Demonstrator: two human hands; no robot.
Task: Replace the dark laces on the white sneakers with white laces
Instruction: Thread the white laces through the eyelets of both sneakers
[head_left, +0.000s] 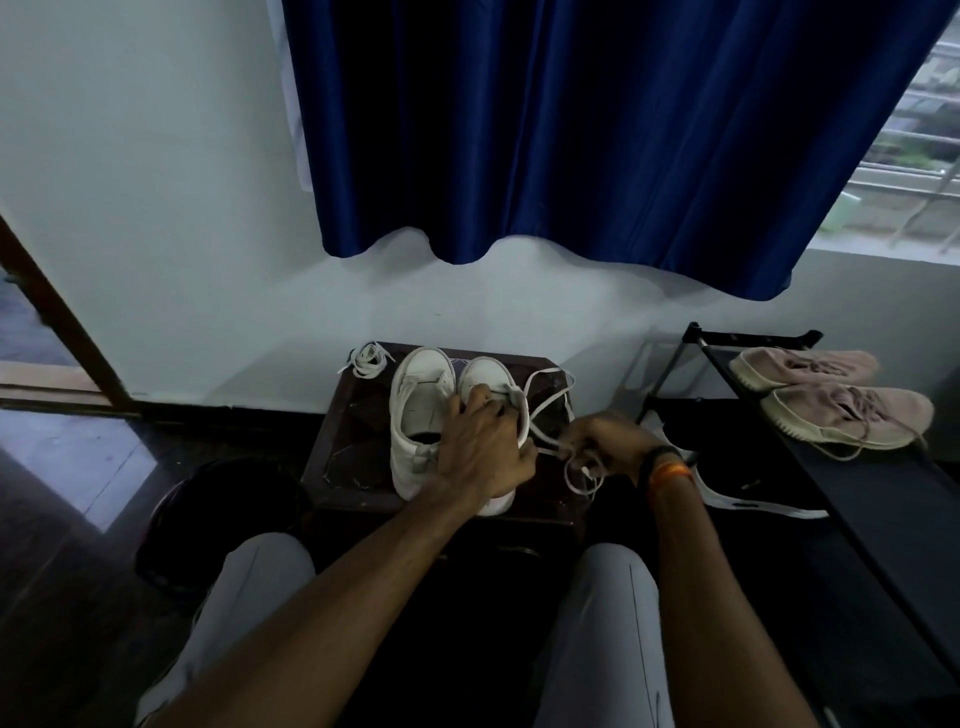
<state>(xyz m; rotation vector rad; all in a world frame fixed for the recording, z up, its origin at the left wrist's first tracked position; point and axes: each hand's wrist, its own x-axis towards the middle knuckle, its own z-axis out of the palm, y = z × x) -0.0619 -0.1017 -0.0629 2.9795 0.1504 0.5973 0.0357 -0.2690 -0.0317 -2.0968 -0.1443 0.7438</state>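
Note:
Two white sneakers stand side by side on a small dark wooden table (343, 447). The left sneaker (418, 410) has no lace that I can see. My left hand (485, 447) lies over the right sneaker (485, 379), fingers curled on its upper near the eyelets. A white lace (550, 395) runs from that shoe in loops to the right. My right hand (602, 441) pinches the lace just right of the shoe. A second white lace (366, 358) lies bundled at the table's back left corner. No dark lace is visible.
A black shoe rack (857, 499) stands at the right with a pair of pink sneakers (831, 400) on top and a white-soled shoe (753, 501) lower down. A dark round bin (218, 519) sits left of the table. Blue curtain (597, 130) hangs ahead; my knees are below.

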